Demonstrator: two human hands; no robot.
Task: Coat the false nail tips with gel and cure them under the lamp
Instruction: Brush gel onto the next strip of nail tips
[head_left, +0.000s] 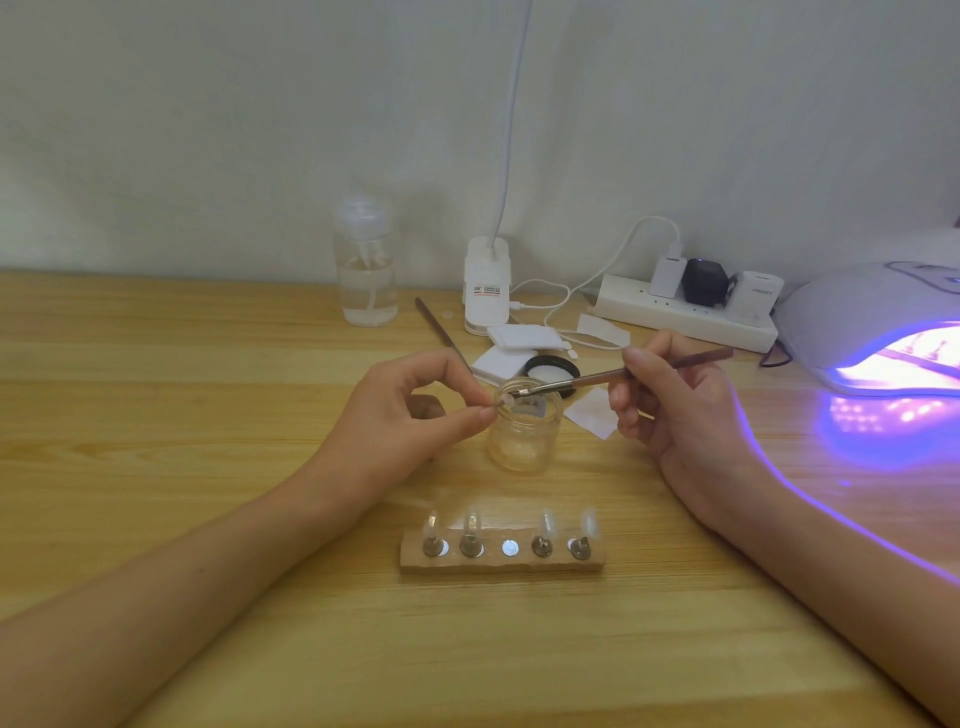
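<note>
Head view, centre of frame: the left hand (415, 410) pinches a small false nail tip (502, 401) between thumb and forefinger, right over the mouth of the clear gel jar (524, 439). The right hand (675, 410) grips a brown brush (649, 370) like a pen, its bristles touching that tip. Below centre, a wooden holder (498, 565) on the surface (156, 389) carries four more tips (471, 522) upright, with a silver disc showing at its middle spot. At the right edge the curing lamp (857, 312) glows violet. Upper centre, there's a clear bottle (366, 270) and a white power strip (675, 314). A black lid (553, 369) lies just behind the jar.
</note>
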